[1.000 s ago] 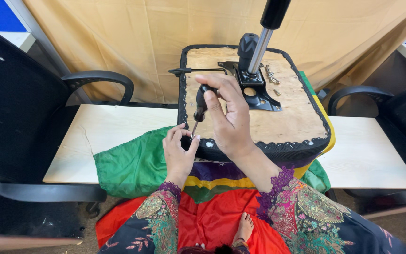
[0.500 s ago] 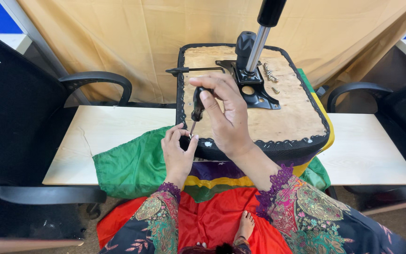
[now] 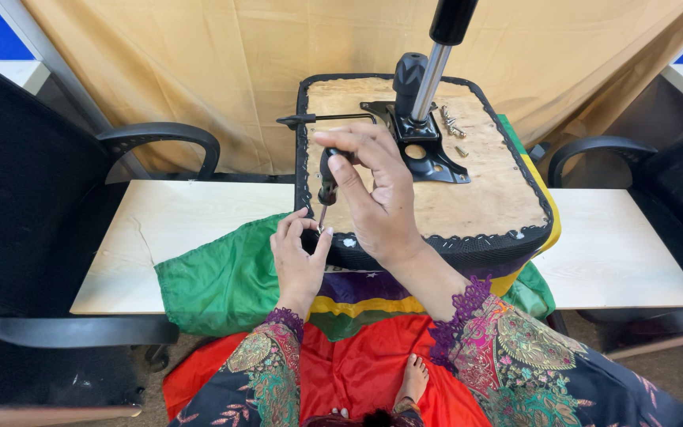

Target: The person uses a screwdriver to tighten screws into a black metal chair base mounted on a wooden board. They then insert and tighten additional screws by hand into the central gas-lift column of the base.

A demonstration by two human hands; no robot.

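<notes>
Upturned office-chair seat, plywood underside up, black fabric stapled round its rim, resting on the middle of a pale wooden bench over a green cloth that hangs off the bench's near edge, with yellow and purple bands showing below the seat. Black metal mechanism plate fixed toward the seat's far edge, carrying a gas-lift column that rises tilted out of the top of the view; a thin black lever runs from the plate to the seat's far-left corner. Loose screws lie on the plywood just right of the plate. Right hand, fingers closed around the black handle of a screwdriver, which stands nearly upright with its tip down at the seat's near-left edge. Left hand, at that same edge, thumb and fingertips pinched together about the screwdriver tip; whether they hold a screw cannot be told. Black mesh chair at the bench's left end; a second black chair at its right end. Tan curtain behind the bench's far edge.
</notes>
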